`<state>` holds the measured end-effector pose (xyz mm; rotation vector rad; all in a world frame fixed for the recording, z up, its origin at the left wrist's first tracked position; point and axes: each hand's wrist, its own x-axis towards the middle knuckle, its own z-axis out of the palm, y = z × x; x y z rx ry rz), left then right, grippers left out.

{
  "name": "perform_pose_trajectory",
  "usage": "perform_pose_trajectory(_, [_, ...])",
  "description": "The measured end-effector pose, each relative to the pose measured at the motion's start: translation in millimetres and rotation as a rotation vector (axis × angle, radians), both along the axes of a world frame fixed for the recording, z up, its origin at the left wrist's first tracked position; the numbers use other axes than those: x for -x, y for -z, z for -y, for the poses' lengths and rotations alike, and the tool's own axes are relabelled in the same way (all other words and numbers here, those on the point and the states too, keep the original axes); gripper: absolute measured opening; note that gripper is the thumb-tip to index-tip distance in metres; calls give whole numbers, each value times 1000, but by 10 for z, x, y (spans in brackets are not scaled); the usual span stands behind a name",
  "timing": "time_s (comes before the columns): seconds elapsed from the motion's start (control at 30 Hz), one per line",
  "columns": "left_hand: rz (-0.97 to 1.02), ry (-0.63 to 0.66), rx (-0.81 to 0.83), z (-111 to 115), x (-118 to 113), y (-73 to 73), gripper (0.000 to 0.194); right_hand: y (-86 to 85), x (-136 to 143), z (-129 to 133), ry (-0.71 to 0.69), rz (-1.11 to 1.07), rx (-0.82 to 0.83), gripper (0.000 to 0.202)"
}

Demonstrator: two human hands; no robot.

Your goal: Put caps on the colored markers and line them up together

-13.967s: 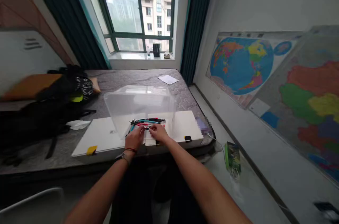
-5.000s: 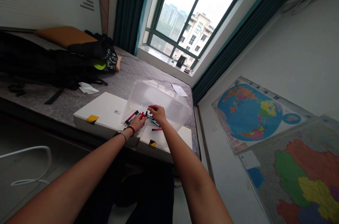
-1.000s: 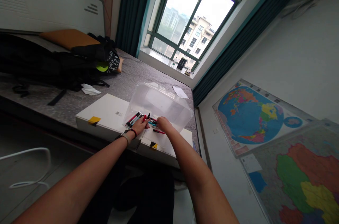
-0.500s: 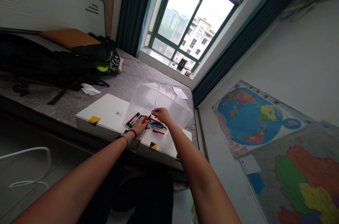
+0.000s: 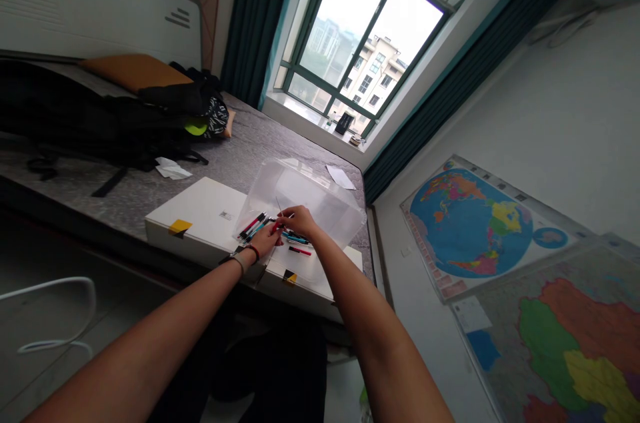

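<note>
My left hand (image 5: 265, 237) is closed around a red pen barrel (image 5: 275, 226), above the white boxes. Right against it, my right hand (image 5: 299, 219) pinches a thin pale pen refill (image 5: 279, 203), which slants up and to the left from the fingers. The refill's lower end is hidden by my fingers. Black, red and blue pens (image 5: 251, 225) lie around both hands, in the mouth of a clear plastic bin (image 5: 320, 199) tipped on its side. A separate red pen piece (image 5: 299, 250) with a dark end lies in front of my right hand.
Two white boxes (image 5: 193, 208) stand side by side on the grey mattress (image 5: 240, 136). Black bags (image 5: 100, 123) and a crumpled tissue (image 5: 173, 168) lie to the left. A white paper (image 5: 341, 177) is behind the bin. A wall with maps (image 5: 470, 216) bounds the right side.
My right hand has moved left and slightly down to meet my left hand. The refill, upright before, now tilts left. My left hand keeps its hold on the red barrel.
</note>
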<state>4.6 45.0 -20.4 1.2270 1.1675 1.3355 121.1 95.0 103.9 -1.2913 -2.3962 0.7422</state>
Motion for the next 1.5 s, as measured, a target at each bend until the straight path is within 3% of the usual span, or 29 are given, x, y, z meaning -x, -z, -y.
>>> perform_pose_trajectory(0.2, [2, -1, -17, 13, 0, -14, 34, -60, -110, -105, 166, -58, -56, 25])
perform_pose_trajectory(0.3, [32, -1, 1, 16, 0, -31, 35, -51, -193, -123, 242, 122, -106, 29])
perform_pose_trajectory(0.43, [64, -20, 20, 10, -2, -41, 34, 49, -316, -66, 223, 504, -142, 22])
perform_pose_trajectory(0.57, [63, -12, 14, -3, -10, -24, 34, 154, -367, 5, 232, 590, -152, 25])
perform_pose_trajectory(0.7, [44, -5, -2, -9, -8, -7, 35, 237, -287, 54, 230, 363, -185, 28])
perform_pose_trajectory(0.8, [17, 3, -12, -15, 10, 2, 37, 374, -206, 125, 212, 98, -99, 26])
perform_pose_trajectory(0.97, [2, 45, -25, -20, 30, 5, 37, 657, -165, 270, 333, -200, -10, 26])
perform_pose_trajectory(1.17, [51, 48, 3, -10, -1, -35, 45, 642, -196, 305, 439, -522, 63, 24])
perform_pose_trajectory(1.27, [119, 44, 20, -10, -8, -64, 47, 628, -232, 356, 502, -782, 190, 27])
perform_pose_trajectory(1.37, [140, 34, 33, 2, -2, -101, 45, 741, -291, 491, 526, -975, 273, 31])
perform_pose_trajectory(1.5, [124, 30, 41, 36, 1, -155, 48, 949, -378, 685, 509, -1067, 214, 38])
